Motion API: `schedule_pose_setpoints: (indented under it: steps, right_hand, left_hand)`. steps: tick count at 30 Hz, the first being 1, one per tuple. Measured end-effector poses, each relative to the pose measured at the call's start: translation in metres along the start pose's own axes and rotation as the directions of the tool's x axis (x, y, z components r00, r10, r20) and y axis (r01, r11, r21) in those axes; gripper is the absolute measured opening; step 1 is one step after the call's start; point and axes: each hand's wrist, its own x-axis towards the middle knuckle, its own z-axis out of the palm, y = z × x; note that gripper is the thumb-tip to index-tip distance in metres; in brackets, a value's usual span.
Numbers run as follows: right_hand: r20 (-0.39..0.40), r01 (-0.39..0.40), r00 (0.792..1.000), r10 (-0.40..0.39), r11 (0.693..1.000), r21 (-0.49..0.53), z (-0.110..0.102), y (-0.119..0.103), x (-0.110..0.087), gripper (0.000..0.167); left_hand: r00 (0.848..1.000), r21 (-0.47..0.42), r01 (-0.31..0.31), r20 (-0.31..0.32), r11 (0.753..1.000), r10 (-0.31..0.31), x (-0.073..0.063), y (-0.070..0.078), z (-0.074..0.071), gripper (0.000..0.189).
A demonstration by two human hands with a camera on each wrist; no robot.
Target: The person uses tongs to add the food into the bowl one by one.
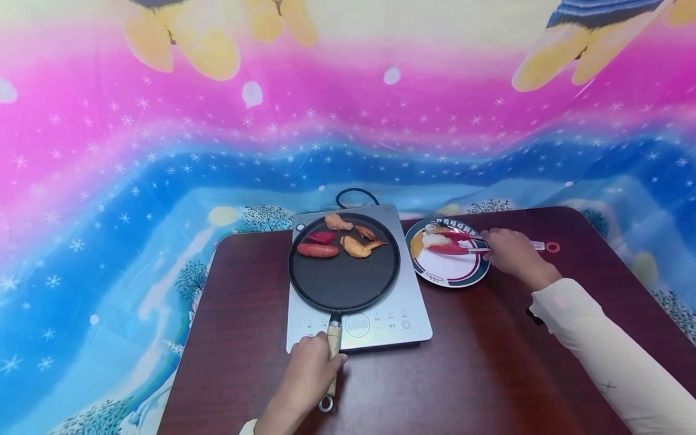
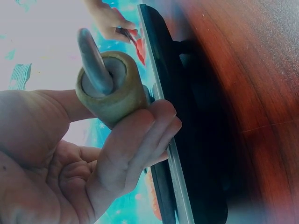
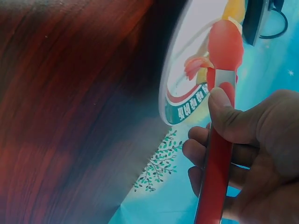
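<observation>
My left hand (image 1: 310, 371) grips the pale handle (image 1: 333, 344) of a flat black frying pan (image 1: 342, 284); the left wrist view shows the metal ring (image 2: 96, 65) at its end. In the pan lie a reddish sausage (image 1: 317, 250), a dark red piece (image 1: 322, 237), a light brown lump (image 1: 339, 222), a golden wing-shaped piece (image 1: 356, 246) and a small reddish-brown piece (image 1: 365, 232). My right hand (image 1: 511, 254) holds red-and-silver tongs (image 3: 218, 154) along their arms. Their red tips (image 3: 225, 46) are over the plate (image 1: 443, 272), among pale and yellow food pieces (image 1: 433, 240).
Beneath the pan is a silver induction cooker (image 1: 418, 323) with touch controls along its front. Its black cord (image 1: 356, 190) loops at the back. The dark wooden table (image 1: 244, 302) ends close behind, against a colourful printed cloth (image 1: 348, 121).
</observation>
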Motion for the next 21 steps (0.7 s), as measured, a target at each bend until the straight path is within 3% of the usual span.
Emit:
schedule_pose_setpoints:
  steps: [10,21]
  right_hand:
    - [0.004,-0.005,1.0,0.005,1.0,0.028,0.003,0.001,-0.003,0.054]
    - [-0.008,-0.012,1.0,0.013,1.0,0.024,-0.009,-0.005,-0.008,0.056]
  left_hand:
    - [1.0,-0.024,0.002,0.014,1.0,-0.001,0.0,0.0,0.0,0.029]
    - [1.0,-0.023,-0.007,0.005,1.0,0.007,0.0,0.0,-0.001,0.03]
